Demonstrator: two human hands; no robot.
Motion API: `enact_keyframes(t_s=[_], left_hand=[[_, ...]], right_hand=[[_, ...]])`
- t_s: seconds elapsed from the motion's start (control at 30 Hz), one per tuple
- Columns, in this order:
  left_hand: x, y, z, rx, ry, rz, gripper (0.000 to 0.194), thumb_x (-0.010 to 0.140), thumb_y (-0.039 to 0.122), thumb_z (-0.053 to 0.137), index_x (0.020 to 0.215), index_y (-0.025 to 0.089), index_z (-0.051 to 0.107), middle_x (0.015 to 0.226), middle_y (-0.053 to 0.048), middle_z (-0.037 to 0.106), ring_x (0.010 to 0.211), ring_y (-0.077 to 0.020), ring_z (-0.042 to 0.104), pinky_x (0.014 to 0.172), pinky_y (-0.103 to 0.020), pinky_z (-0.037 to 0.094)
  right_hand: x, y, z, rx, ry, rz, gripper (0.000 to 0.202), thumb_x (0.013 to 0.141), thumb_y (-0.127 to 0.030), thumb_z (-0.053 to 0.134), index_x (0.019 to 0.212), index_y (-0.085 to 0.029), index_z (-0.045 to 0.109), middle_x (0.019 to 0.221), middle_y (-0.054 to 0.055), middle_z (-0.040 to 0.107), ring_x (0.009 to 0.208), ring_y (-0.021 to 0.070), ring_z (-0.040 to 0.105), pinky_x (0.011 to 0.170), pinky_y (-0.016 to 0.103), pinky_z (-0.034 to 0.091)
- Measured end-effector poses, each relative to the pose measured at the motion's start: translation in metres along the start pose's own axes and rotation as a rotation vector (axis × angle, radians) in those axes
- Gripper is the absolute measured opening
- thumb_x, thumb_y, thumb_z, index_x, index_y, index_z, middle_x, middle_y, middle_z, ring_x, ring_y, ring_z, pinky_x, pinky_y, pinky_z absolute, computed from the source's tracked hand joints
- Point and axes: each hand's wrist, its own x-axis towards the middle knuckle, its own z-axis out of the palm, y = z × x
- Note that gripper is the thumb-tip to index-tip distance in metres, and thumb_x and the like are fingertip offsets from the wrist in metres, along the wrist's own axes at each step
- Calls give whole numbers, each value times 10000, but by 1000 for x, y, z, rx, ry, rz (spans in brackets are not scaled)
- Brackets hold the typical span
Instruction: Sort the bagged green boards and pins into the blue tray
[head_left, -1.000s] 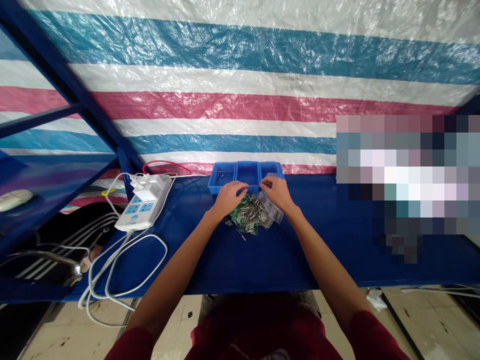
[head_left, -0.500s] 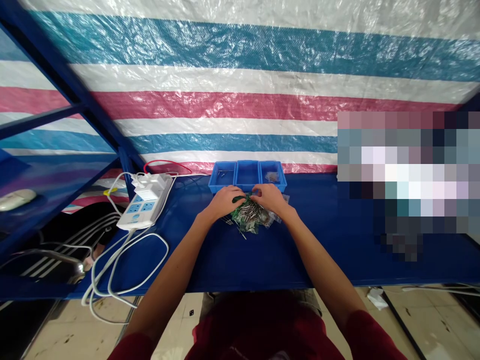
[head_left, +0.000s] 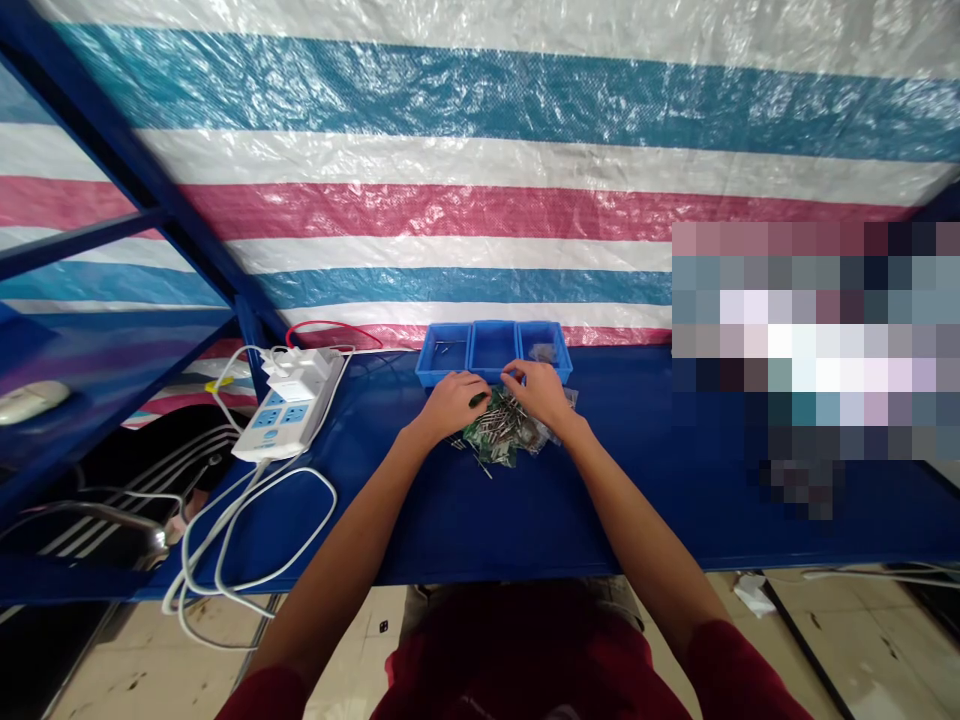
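Observation:
A green-tinted plastic bag (head_left: 511, 456) lies opened on the blue table, with a heap of thin silver metal pins (head_left: 495, 425) on it. My left hand (head_left: 452, 402) is closed at the heap's left, pinching the bag's green edge between thumb and fingers. My right hand (head_left: 541, 388) is at the heap's upper right, just in front of the blue three-compartment tray (head_left: 495, 376). Its thumb and forefinger are curled close together; whatever is between them is too small to make out. Clear plastic bags show partly beneath my right wrist.
Several pins lie in the tray's left compartment, and a small clear packet (head_left: 543, 353) is in the right one. A white power strip (head_left: 281, 415) with plugs and looped cables stands at left. A striped plastic sheet (head_left: 480, 210) hangs behind. The right side is pixelated.
My right hand has lifted off the bag's edge and shifted slightly up toward the tray. The bag's top lies more open, showing more pins. My left hand has barely moved.

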Motion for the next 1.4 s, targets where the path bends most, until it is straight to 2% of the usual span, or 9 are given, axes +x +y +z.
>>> enact_keyframes(t_s=[0.27, 0.47, 0.7, 0.83, 0.93, 1.1, 1.23, 1.4], left_hand=[[-5, -6, -1, -9, 41, 67, 160, 837, 182, 548, 903, 181, 694, 960, -59, 735, 919, -226, 661, 817, -344, 463], [-5, -10, 1, -26, 82, 80, 165, 851, 149, 522, 840, 180, 684, 902, -57, 735, 870, -208, 663, 809, -328, 469], [-5, -5, -7, -96, 263, 37, 218, 948, 259, 465, 898, 174, 659, 884, -69, 715, 840, -203, 645, 815, -325, 471], [-5, 0, -11, -148, 354, -55, 262, 980, 314, 416, 948, 180, 639, 888, -63, 703, 839, -191, 643, 815, -298, 461], [-5, 4, -10, -248, 443, -175, 264, 984, 348, 408, 968, 184, 614, 879, -40, 691, 765, -156, 638, 741, -253, 457], [-3, 13, -6, -478, 591, -339, 237, 956, 404, 470, 954, 196, 584, 608, 48, 568, 492, -101, 537, 552, -210, 424], [0, 18, -5, -694, 610, -386, 238, 921, 436, 522, 925, 203, 571, 546, 66, 504, 409, -90, 485, 436, -194, 404], [3, 19, -4, -876, 589, -394, 264, 857, 443, 602, 944, 196, 573, 599, 43, 571, 468, -104, 545, 454, -200, 462]], right_hand=[[-8, 9, 7, 63, 128, -50, 210, 898, -264, 503, 876, -182, 695, 738, 31, 675, 649, 160, 572, 644, 259, 379], [-10, 9, 9, 82, 144, -54, 211, 898, -253, 501, 864, -178, 696, 732, 37, 676, 639, 168, 573, 627, 265, 370], [-12, 7, 9, 123, 175, -73, 220, 903, -247, 489, 843, -182, 690, 764, 44, 688, 658, 171, 582, 642, 269, 376], [-9, 6, 8, 168, 220, -77, 248, 918, -280, 478, 813, -183, 681, 752, 43, 676, 640, 166, 565, 629, 274, 372], [-2, 3, 4, 181, 241, -90, 326, 947, -356, 457, 782, -179, 675, 748, 52, 667, 641, 164, 553, 631, 282, 371], [9, -2, 2, 217, 130, -198, 315, 925, -439, 520, 861, -181, 690, 788, 42, 653, 668, 149, 548, 654, 274, 381], [8, -1, 6, 267, 100, -238, 241, 901, -374, 569, 803, -177, 667, 757, 34, 638, 651, 144, 539, 654, 272, 386], [4, 2, 8, 369, 163, -204, 183, 885, -311, 570, 770, -185, 640, 737, 21, 639, 624, 140, 522, 638, 267, 398]])
